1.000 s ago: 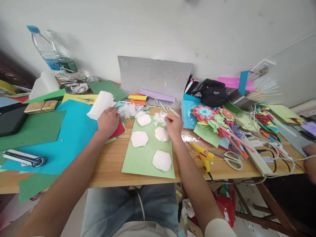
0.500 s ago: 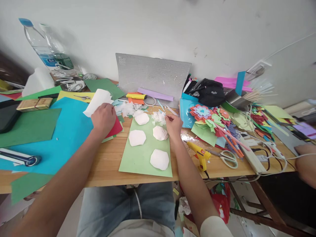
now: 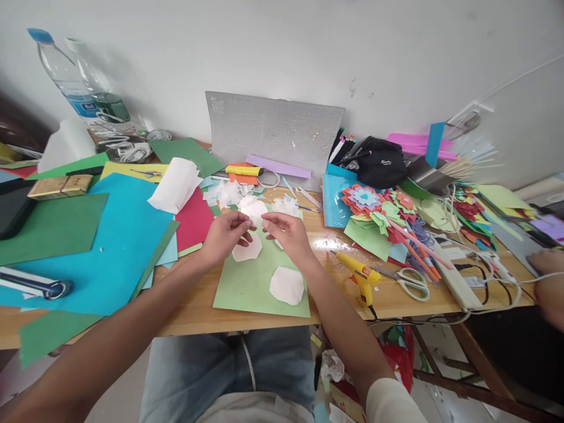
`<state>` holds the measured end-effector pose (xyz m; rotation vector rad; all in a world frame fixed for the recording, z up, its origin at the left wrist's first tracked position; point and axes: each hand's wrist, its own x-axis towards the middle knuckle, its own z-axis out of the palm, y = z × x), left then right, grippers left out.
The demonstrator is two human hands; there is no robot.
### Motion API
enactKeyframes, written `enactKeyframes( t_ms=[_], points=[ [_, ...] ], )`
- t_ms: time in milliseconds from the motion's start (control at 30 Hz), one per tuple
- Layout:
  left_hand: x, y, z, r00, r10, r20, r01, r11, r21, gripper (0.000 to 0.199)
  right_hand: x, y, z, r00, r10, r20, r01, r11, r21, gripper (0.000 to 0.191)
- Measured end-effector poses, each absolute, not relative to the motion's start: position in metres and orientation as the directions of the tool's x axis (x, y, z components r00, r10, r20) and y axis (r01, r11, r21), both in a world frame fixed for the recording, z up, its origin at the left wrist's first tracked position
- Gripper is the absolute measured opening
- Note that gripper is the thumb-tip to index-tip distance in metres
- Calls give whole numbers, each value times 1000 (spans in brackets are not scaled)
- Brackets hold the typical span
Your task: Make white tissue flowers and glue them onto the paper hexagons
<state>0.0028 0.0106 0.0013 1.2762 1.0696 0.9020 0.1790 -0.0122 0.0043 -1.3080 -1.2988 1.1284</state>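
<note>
My left hand [image 3: 227, 235] and my right hand [image 3: 288, 235] face each other a short way apart over a light green sheet [image 3: 240, 288]. The fingers of both hands are curled with thumbs close to fingertips; whatever they pinch is too small to make out. White paper pieces with cut corners lie on the sheet: one by its lower right [image 3: 286, 285], one under my left fingers [image 3: 247, 249], and one behind the fingertips [image 3: 252, 210]. Another is mostly covered by my right hand. Torn white tissue scraps [image 3: 229, 194] lie behind the hands.
Left are a white paper roll [image 3: 176, 185], blue paper [image 3: 127, 235] and a stapler [image 3: 37, 283]. A grey cutting mat [image 3: 273, 132] leans on the wall. Right are a yellow glue gun [image 3: 359, 276], scissors [image 3: 409, 282], paper flowers [image 3: 363, 198] and another person's hand [image 3: 549, 264].
My left hand has left the white roll and moved right over the sheet. My right hand has moved left from the tissue scraps, so both hands now meet near the middle.
</note>
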Motion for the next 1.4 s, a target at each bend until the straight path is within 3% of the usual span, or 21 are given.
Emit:
enactKeyframes(
  t_ms=[200,367,600,933,1400],
  points=[
    [4,7,2,329,937,-120,106,90,990,28,179,-9,-3,37,999,-38,62,-40,-997,24],
    [6,8,-3,318,935,-154,21,155,988,29,177,-9,-4,4,991,-132,-57,-132,-990,27],
    [6,11,-9,304,924,-230,-56,259,964,31,181,-9,-7,18,993,-113,-21,-112,-993,27],
    [4,13,-6,298,940,-167,-63,194,979,35,182,-8,-9,8,991,-131,-34,-130,-991,29],
    [3,12,-8,301,952,-49,-66,72,995,17,180,-11,1,-22,996,-89,-57,-90,-994,20]
  ],
)
